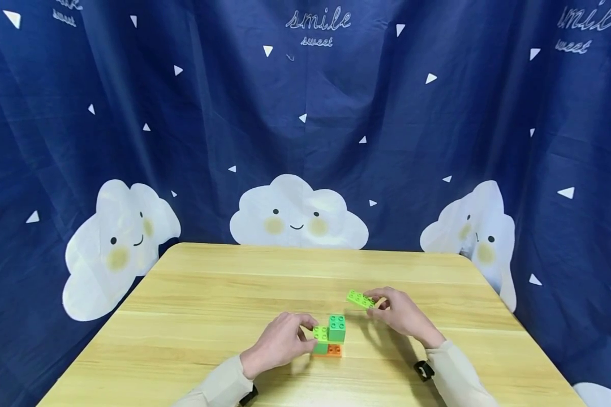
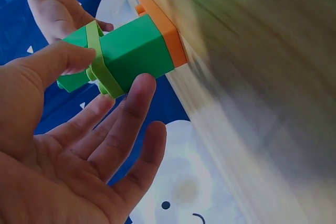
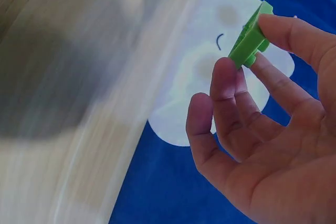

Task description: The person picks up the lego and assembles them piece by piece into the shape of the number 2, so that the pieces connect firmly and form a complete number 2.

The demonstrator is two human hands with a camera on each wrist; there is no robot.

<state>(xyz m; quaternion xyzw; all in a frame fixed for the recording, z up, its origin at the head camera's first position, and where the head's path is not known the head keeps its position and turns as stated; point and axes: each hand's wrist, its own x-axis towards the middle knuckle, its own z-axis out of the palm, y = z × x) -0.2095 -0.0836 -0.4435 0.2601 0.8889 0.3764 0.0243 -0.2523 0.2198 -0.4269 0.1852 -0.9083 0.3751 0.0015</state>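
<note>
A small stack of toy building bricks stands on the table. An orange flat brick forms its base, with a green block on it, then a lime-green flat brick. Another green block tops the stack on its right side. My left hand pinches the stack from the left at the lime-green layer, thumb on the near side. Above the table, behind and right of the stack, my right hand holds a second lime-green flat brick by one end, tilted, between thumb and fingers.
The wooden table extends around the stack and hands. Behind it hangs a dark blue curtain with smiling clouds and white triangles. Dark bands sit at the wrists.
</note>
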